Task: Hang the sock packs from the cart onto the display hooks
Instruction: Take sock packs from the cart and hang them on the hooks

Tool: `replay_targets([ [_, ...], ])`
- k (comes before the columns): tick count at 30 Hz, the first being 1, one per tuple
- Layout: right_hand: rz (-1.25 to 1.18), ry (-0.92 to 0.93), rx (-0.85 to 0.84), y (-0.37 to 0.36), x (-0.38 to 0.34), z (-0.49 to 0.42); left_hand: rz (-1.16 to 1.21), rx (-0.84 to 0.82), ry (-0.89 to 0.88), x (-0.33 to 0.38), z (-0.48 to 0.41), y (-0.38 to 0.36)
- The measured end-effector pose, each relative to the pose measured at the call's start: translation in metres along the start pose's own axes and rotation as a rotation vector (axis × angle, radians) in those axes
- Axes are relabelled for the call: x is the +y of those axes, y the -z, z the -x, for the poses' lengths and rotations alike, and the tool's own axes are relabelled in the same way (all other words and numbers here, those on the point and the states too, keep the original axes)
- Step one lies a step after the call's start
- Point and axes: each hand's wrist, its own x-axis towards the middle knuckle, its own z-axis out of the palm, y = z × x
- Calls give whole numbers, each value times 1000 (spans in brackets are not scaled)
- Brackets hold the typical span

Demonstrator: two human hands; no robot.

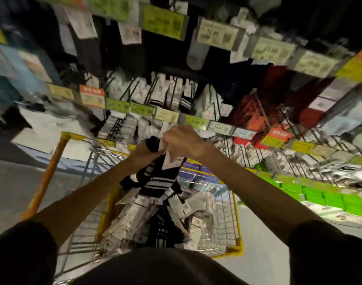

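Dim shop aisle, smeared by motion blur. Beyond the cart [236, 246], rows of display hooks [124, 93] loaded with white hanging packs [168, 93], price tags [169, 116] along the rail in front. Over the cart's far end, right hand [184, 143] raised, fingers [169, 138] curled and pinching the white card top of the black striped sock pack [155, 182]. Left hand [142, 151] just beside it, mostly hidden behind that pack; hold not discernible. Dangles from the grip above the cart, short of the hooks. Inside the cart, heap of sock packs [134, 223], white and black. Right of the cart, green packets [319, 197] on a low shelf. Left of the cart, grey floor [9, 192].
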Motion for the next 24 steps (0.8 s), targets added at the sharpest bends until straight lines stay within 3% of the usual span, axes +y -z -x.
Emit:
replay_targets([
  [4, -247, -79, 95, 27, 16, 14, 282, -59, 46, 30, 21, 20],
  [8, -581, -99, 189, 28, 21, 21, 281, -255, -123, 45, 42, 30],
  [12, -815, -128, 209, 8, 10, 22, 221, -394, -147, 36, 45, 33],
  [16, -1036, -176, 248, -27, 3, 17, 190, -306, -5, 12, 43, 31],
  [20, -1348, -397, 375, -67, 0, 18, 319, -188, 109, -9, 44, 29],
  [24, -1636, -565, 276, -96, -17, 17, 476, -115, 220, -22, 33, 26],
])
